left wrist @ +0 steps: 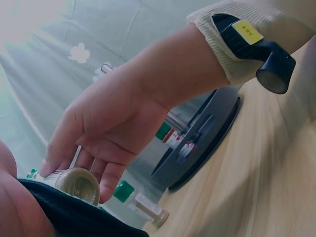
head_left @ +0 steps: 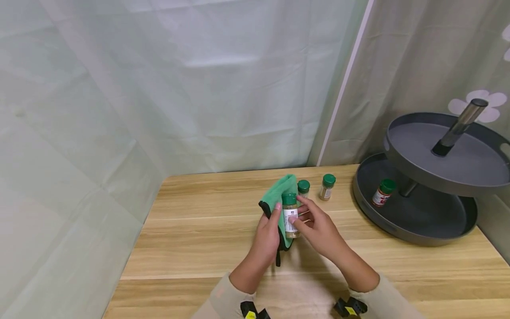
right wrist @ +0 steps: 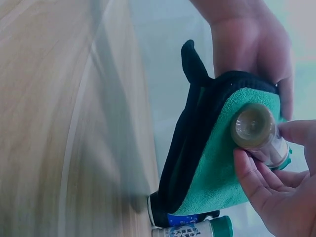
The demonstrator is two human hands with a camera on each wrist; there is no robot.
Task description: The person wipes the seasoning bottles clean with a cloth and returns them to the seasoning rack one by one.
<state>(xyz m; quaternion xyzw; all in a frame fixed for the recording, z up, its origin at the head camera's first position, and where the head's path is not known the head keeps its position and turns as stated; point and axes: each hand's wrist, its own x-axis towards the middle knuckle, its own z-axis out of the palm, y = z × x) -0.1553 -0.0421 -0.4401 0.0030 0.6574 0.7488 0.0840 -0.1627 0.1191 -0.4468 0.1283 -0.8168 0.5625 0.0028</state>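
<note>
A small spice jar [head_left: 291,219] with a green cap and white label is held above the table, against a folded green cloth [head_left: 274,191] with black edging. My left hand [head_left: 266,237] grips the cloth from the left, its thumb up beside the jar. From the other side my right hand [head_left: 323,230] pinches the jar between thumb and fingers. The right wrist view shows the jar's base [right wrist: 253,123] lying over the cloth's green face, with a black loop [right wrist: 193,61] at the cloth's corner.
Two more green-capped jars [head_left: 303,188] [head_left: 328,188] stand behind the hands, one partly hidden. At the right is a dark grey two-tier round stand [head_left: 414,241]; a red-labelled jar [head_left: 383,193] sits on its lower tray. Pale curtains [head_left: 239,88] hang behind the wooden table [head_left: 183,248].
</note>
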